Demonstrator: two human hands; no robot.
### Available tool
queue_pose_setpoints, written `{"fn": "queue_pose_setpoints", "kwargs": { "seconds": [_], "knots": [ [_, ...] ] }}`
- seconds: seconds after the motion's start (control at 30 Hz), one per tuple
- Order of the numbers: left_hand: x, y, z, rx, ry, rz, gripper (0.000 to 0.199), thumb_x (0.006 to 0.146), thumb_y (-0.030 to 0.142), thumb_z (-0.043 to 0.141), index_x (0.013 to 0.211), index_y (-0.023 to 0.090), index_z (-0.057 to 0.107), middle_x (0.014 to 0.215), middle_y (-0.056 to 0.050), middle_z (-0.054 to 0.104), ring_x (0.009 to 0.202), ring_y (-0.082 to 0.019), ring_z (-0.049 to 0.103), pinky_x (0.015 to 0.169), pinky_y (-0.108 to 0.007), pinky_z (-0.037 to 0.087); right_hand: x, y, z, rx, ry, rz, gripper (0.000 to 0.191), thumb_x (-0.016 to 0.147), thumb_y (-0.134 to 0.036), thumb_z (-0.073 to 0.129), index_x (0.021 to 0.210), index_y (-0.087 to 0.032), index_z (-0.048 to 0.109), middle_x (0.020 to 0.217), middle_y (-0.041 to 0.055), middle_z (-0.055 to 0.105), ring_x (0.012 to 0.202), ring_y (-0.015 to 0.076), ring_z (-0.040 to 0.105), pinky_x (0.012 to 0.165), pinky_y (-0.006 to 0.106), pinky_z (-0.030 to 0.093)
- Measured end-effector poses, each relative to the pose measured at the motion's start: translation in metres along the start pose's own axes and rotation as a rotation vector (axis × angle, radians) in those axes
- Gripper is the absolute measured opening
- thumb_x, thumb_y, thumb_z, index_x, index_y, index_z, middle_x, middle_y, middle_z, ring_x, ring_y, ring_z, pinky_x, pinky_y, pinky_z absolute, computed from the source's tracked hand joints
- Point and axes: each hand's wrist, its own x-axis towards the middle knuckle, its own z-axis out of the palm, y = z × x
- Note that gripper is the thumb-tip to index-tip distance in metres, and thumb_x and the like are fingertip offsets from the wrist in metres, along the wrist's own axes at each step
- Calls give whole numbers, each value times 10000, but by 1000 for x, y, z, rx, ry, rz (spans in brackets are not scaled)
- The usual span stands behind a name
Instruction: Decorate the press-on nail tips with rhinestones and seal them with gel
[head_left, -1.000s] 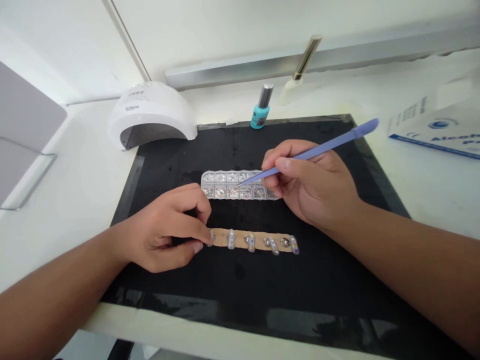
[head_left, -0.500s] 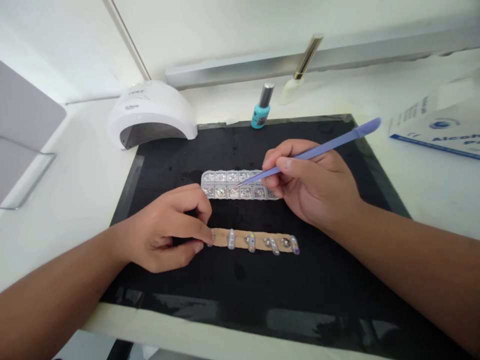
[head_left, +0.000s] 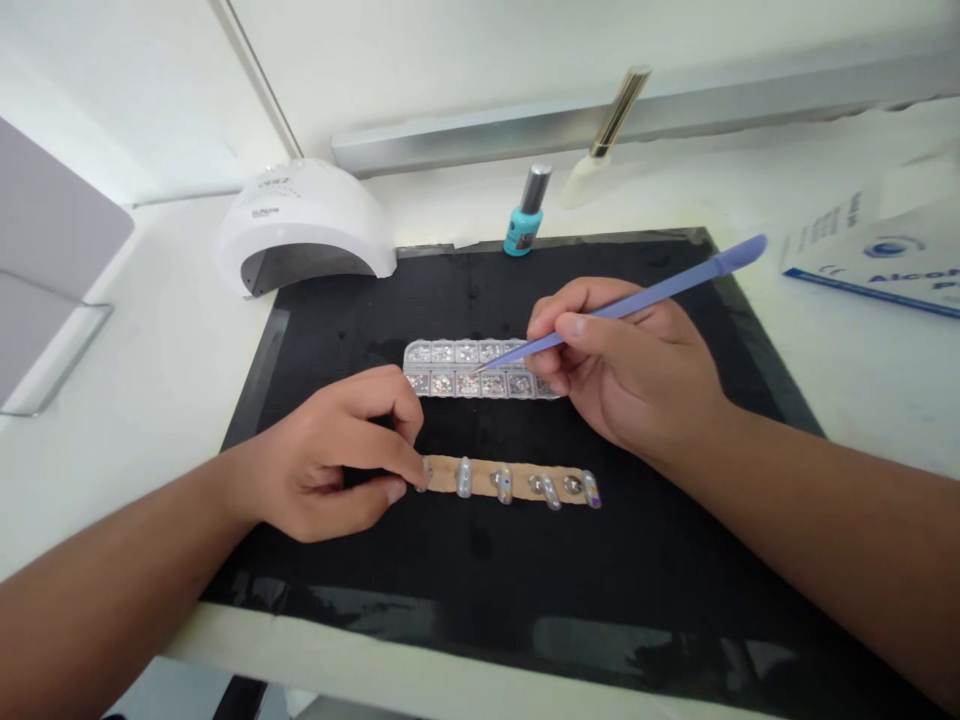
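Two hands in action, well apart: the right hand [head_left: 637, 370] is closed around a purple pointed tool [head_left: 675, 285], its tip at the near row of a clear case [head_left: 442, 367] of sparkly bits, mid-mat. On the left, the left hand [head_left: 337, 455] has fingertips at the left end of a tan strip [head_left: 482, 478], grip unclear; silvery nail tips [head_left: 505, 485] line it rightward, nearer than the case.

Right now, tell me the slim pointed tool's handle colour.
The slim pointed tool's handle is violet-blue, best in the head view.
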Motion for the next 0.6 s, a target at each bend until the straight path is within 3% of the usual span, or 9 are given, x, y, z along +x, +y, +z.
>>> {"fn": "queue_pose_setpoints", "kwargs": {
  "seconds": [0.23,0.6],
  "knots": [
    [-1,2,0,-120,47,-92,145,811,23,574,883,129,642,884,-35,498,759,-108,521,693,-258,476,0,0,-1,0,-15,-11,82,745,-219,722,674,-197,686,530,-8,564,458,97,458,406,240,319],
    [3,4,4,-63,20,-138,155,808,6,570,828,149,628,833,-21,531,782,-110,516,726,-244,437,-1,1,0,-7,-9,-16,88,745,-215,733,666,-207,695,536,3,558,453,104,456,398,255,299]
  ]
}}
